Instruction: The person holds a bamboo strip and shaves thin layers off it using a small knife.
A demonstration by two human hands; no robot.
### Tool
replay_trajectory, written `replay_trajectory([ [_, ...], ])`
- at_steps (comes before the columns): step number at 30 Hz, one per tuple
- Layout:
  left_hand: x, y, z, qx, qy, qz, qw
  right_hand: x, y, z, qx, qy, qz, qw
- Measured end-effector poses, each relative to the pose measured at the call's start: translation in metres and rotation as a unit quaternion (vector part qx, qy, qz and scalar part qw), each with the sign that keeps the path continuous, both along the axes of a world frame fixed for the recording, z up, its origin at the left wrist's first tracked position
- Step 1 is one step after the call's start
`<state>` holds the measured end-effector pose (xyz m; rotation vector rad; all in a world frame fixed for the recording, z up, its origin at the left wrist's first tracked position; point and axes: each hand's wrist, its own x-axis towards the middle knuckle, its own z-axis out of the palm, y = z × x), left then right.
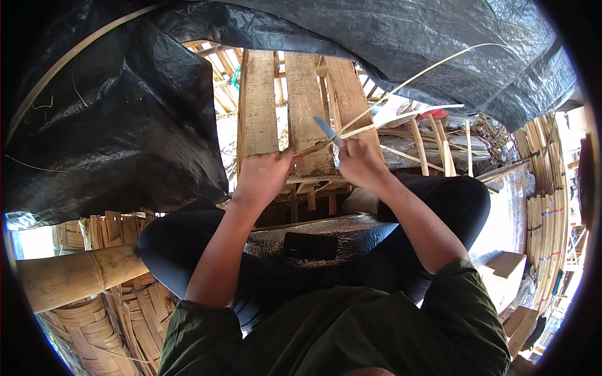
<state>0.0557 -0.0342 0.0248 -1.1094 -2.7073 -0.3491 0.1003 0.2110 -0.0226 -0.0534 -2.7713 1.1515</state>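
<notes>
My left hand (263,177) is closed around the brown end of a bamboo strip (310,150), above wooden planks (307,94). My right hand (364,165) grips a knife, its handle hidden in the fingers. The knife's grey blade (327,129) points up and to the left, crossing the strip between my hands. Beyond the blade, a long thin pale strip (390,95) arcs up to the right. A shorter whitish strip (414,114) runs right, lower down. Whether both come from one split piece I cannot tell.
Black plastic sheeting (119,119) hangs at the left and across the far side. A dark flat rectangular object (310,246) lies between my legs. At the left are a thick bamboo pole (81,276) and woven bamboo (84,326). Bundled bamboo slats (545,232) stand at the right.
</notes>
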Motion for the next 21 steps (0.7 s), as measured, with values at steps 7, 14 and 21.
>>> replay_trajectory([
  [7,0.000,-0.010,0.007,-0.045,-0.019,0.004,0.999,-0.007,-0.041,0.071,-0.308,-0.332,-0.130,0.882],
  [14,0.002,-0.008,-0.004,-0.057,-0.003,-0.006,0.998,-0.004,-0.036,0.055,-0.473,-0.383,-0.113,0.786],
  [21,-0.003,-0.007,0.001,-0.060,-0.034,0.002,0.998,-0.001,-0.040,0.037,-0.617,-0.380,-0.093,0.683],
])
